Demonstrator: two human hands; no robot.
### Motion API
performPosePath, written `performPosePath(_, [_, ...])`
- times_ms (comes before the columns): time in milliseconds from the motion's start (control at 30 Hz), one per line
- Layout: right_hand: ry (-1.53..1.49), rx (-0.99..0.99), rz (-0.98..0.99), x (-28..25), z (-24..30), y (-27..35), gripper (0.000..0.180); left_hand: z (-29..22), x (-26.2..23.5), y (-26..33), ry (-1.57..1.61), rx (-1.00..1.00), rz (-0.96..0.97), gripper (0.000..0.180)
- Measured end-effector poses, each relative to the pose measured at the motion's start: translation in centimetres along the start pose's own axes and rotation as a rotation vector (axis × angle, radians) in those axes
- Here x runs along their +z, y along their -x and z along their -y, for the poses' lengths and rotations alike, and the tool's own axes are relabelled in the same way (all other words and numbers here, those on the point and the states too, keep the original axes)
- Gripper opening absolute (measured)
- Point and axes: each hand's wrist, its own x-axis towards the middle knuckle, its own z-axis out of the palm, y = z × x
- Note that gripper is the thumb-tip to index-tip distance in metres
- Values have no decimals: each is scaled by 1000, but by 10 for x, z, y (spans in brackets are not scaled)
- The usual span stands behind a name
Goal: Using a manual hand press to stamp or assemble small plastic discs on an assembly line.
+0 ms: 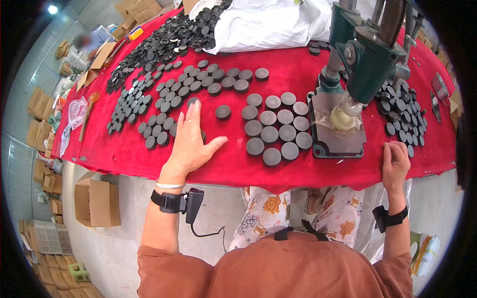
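My left hand (193, 144) lies flat over the red cloth, fingers stretched and thumb spread wide. A few black round discs (172, 129) show beside its fingers, and some are partly covered by it. Just right of the fingertips sits a lone black disc (223, 112). A close group of black discs (268, 134) stands between that hand and the green hand press (340, 124). My right hand (396, 164) is at the table's front edge, right of the press, fingers curled in with no object visible in them. Loose discs (401, 116) lie just beyond it.
A big heap of black discs (171, 37) covers the back left, beside a white sack (271, 25). A wooden-handled tool (89, 116) and a clear plastic bag (74, 119) lie at the left edge. An open cardboard box (97, 201) stands on the floor.
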Motion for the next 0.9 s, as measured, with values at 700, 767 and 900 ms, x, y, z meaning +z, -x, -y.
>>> performPosePath(700, [-52,47,21,0,-2,2,5,-34,0,11,182,64,-162,43])
performPosePath(767, [-43,30,14,0,-1,2,5,-31,-3,4,149,101,-212,48])
performPosePath(900, [-58,36,22,0,1,1,4,13,-17,-28,54,-90,-349,44])
